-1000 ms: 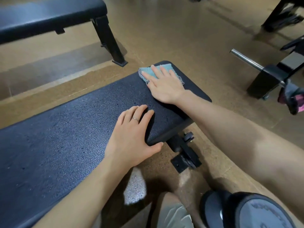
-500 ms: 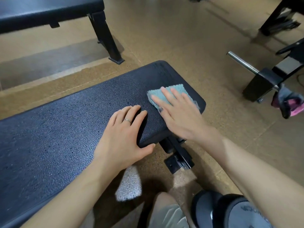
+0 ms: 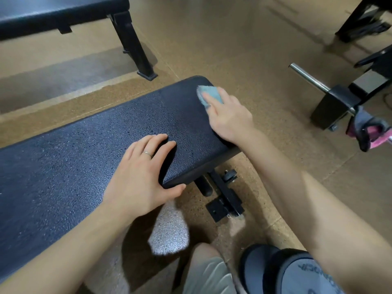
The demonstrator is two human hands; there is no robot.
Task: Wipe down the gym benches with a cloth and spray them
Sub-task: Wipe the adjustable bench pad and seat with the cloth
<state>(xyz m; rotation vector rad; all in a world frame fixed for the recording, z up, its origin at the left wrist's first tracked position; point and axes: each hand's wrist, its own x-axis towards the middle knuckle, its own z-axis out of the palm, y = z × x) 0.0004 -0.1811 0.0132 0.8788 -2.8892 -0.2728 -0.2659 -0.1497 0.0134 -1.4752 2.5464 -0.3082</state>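
A black padded gym bench [image 3: 89, 145] runs from the lower left to the middle of the view. My right hand [image 3: 230, 116] presses a light blue cloth [image 3: 209, 95] flat against the bench's far right end, fingers straight; the hand is blurred. My left hand [image 3: 141, 175] rests flat on the near edge of the pad, thumb hooked over the side, a ring on one finger. No spray bottle is in view.
A second black bench [image 3: 63, 11] stands at the upper left with its leg [image 3: 135, 47] on the brown floor. A rack base with a chrome peg [image 3: 307, 78] and a pink-and-grey glove [image 3: 369, 130] lie right. A dumbbell [image 3: 292, 272] sits at the bottom.
My right hand has swept the cloth from the bench's near right edge back toward its far right corner. My left hand has stayed in place on the pad.
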